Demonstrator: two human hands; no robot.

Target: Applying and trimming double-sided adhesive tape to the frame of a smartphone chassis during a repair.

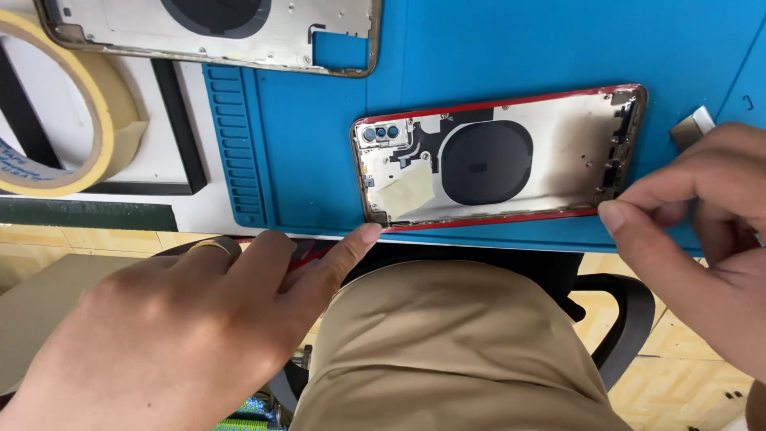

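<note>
Blue mat (495,56) held our red housing (499,156), stripped, inside up, near the front edge. Left hand (183,335) fingertip touched its lower corner, holding nothing; right hand (702,231) pinched at the other corner. Tape roll (112,136) and second housing (211,36) lay behind.

No packages, signs or screens in view. One label-like item: a small pale yellow sticker (405,191), roughly square and tilted, stuck inside the red-rimmed phone housing (550,172) just below its camera end. Blue print shows on the inner liner of the tape roll (60,104), far left.
</note>
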